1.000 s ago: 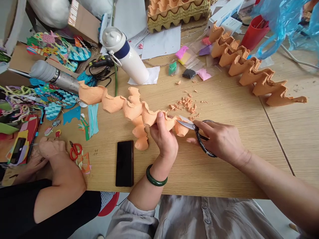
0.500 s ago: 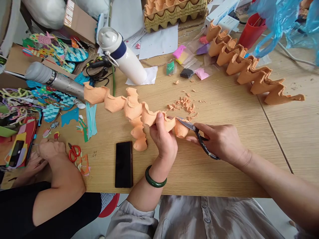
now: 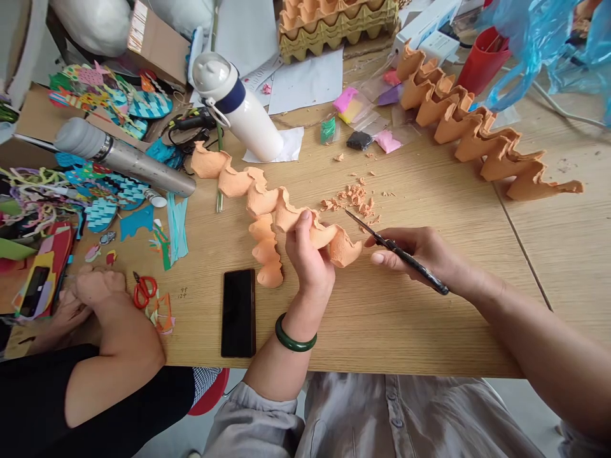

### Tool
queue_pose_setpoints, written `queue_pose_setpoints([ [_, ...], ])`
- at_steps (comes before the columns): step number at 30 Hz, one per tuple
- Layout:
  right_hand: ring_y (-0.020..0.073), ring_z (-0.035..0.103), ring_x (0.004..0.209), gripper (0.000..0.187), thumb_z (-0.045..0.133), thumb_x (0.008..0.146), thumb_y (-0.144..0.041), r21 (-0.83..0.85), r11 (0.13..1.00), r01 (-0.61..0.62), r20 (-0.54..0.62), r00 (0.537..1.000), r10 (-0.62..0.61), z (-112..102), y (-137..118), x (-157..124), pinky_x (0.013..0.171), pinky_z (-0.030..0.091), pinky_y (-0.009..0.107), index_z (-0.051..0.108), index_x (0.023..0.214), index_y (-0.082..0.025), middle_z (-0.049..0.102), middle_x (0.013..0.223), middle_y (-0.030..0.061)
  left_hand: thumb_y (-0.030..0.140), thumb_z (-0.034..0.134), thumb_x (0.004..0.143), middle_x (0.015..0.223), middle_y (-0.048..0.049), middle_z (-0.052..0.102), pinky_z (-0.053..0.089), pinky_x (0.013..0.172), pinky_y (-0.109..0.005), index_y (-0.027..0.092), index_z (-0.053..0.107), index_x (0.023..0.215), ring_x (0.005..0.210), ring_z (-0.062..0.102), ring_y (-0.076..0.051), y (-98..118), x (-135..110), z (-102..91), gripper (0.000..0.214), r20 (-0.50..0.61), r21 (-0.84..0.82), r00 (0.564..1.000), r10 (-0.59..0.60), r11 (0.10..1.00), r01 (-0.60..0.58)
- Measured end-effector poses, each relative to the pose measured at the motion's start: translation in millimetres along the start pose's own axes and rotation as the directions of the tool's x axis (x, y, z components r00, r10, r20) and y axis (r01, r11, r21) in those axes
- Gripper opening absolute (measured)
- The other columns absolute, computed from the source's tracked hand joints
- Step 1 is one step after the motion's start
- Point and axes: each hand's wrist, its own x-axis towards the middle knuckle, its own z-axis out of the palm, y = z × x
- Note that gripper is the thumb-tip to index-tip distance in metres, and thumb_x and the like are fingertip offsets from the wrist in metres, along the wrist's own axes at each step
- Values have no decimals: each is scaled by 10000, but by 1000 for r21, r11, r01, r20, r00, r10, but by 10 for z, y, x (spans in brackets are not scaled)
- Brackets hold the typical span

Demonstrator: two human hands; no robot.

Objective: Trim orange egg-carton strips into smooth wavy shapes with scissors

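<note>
My left hand (image 3: 312, 257) grips an orange strip of egg carton cups (image 3: 261, 198) near its right end, thumb on top. The strip slants from upper left to lower right, with ragged cut rims. My right hand (image 3: 420, 254) holds black-handled scissors (image 3: 382, 240), seen edge-on, their tips pointing up and left, apart from the strip's end cup. Partly under the strip, another orange row of cups (image 3: 265, 251) lies on the table. Beyond my hands is a heap of orange trimmings (image 3: 356, 200).
Stacked egg trays (image 3: 337, 28) and a white bottle (image 3: 243, 111) stand at the back. Further uncut-looking orange strips (image 3: 482, 133) lie right. A phone (image 3: 238, 315) is left of my forearm. A co-worker's hands (image 3: 95, 289) rest near red scissors (image 3: 144, 290) at left.
The scissors have come away from the end cup and turned edge-on. The strip in my left hand has swung, its far end moving right, away from the grey flask.
</note>
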Motion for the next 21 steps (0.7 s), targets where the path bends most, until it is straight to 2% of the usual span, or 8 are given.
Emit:
queue_pose_setpoints([
  [2,115,445,557,581,655,838,-721,-73,997,37,-41,998,-40,1,2,-14,530,321,261,727,1028,-177,514,625,-37,366,725,823,860,-2,628,518,792,-257,182,636,840,831,629,-128,9,21,-13,205,-10,-15,1000,-7,1000,7],
  [5,138,532,596,641,635,847,-729,-334,939,80,-142,981,-134,11,3,-34,575,365,264,717,1175,-185,612,693,-11,378,707,840,829,13,589,512,794,-258,191,611,823,797,605,-117,17,62,-44,211,6,-10,1000,-4,1000,4],
  [7,152,575,623,644,598,873,-727,-542,832,120,-205,941,-269,20,10,-36,591,368,269,719,1192,-181,663,740,18,377,701,844,814,14,570,506,777,-254,194,598,801,773,583,-114,20,88,-62,214,2,-1,1000,5,1000,-5],
  [9,162,606,660,608,556,913,-700,-684,710,168,-208,888,-411,34,26,-30,585,350,270,731,1161,-173,700,789,46,360,698,847,814,11,565,504,763,-248,197,595,787,771,573,-113,25,103,-71,202,-12,-12,1000,1,1000,-1],
  [13,163,631,703,533,548,954,-621,-780,578,241,-144,829,-541,90,72,-20,572,331,270,724,1154,-159,728,837,63,337,709,847,831,19,558,505,752,-239,200,596,808,769,573,-102,41,99,-68,182,-26,-69,999,-30,997,28],
  [16,180,645,754,497,559,960,-586,-828,509,234,-134,799,-587,151,105,-24,573,321,278,719,1167,-163,737,869,73,353,724,846,843,25,553,506,754,-242,199,598,825,766,580,-97,46,73,-63,200,-28,-87,999,-42,995,39],
  [21,174,644,733,437,553,981,-537,-874,447,192,-139,782,-608,203,155,-24,558,277,290,736,1154,-181,747,850,70,367,741,837,865,23,572,512,769,-255,205,610,880,783,606,-107,41,12,-41,213,-35,-86,994,-102,991,99],
])
